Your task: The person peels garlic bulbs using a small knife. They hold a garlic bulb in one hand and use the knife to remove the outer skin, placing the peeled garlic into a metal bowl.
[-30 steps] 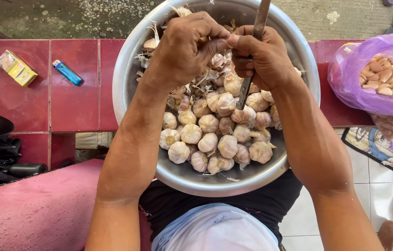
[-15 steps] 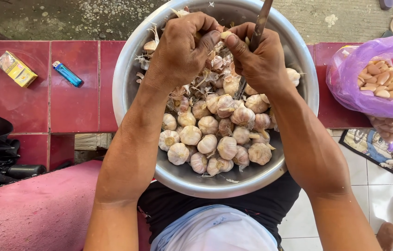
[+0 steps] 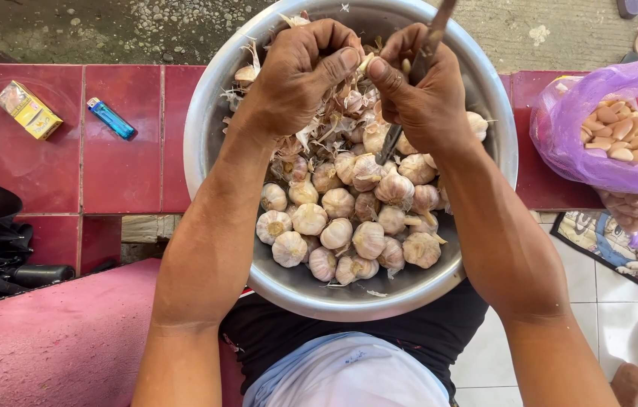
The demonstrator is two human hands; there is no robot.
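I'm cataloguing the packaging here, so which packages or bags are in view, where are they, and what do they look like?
Small box: far left on red tiles, rectangular, yellow.
Plastic bag: right edge on the red ledge, purple, translucent, holding peeled garlic cloves.
No signs or screens.

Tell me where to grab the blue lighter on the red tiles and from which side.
Pinch the blue lighter across its long flat sides at mid-body, coming straight down from above. It lies flat and slanted on the red tiles, with bare tile all round, so fingers fit on both sides.
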